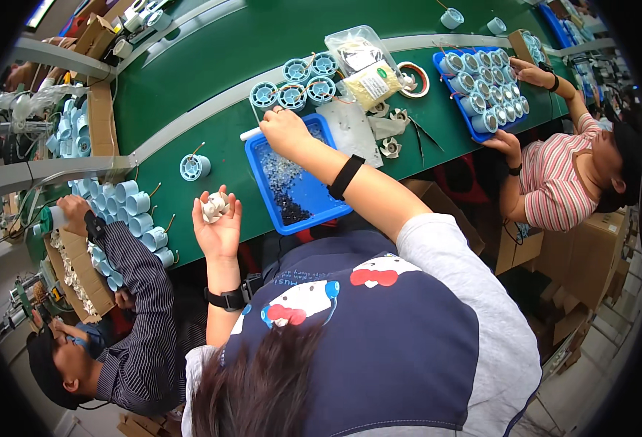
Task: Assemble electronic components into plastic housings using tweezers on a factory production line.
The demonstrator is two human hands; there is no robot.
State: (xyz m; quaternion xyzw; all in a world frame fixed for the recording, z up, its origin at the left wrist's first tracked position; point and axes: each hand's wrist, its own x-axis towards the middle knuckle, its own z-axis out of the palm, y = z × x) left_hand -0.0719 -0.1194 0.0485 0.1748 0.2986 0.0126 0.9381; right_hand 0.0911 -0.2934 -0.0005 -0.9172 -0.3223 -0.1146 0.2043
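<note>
A green surface (222, 33) runs across the workplace, and a shallow blue tray (322, 191) sits near its front edge. A knock from the right forearm, which crosses the tray, could tip or shove it off the edge. The light-blue cups (292, 96) stand just beyond the tray, close to the right hand (286, 133), so a careless reach might topple one or snag a wire. That hand bends downward over the tray's far end; its fingertips are hidden, so I cannot tell whether they pinch anything. The left hand (217, 233) is palm up, fingers loosely spread, with white fan wheels (216, 207) resting on it; a tilt could drop them. Smallest, the clear bits (280, 172) and black bits (292, 209) lie undivided in the tray and could easily mix if jolted.
</note>
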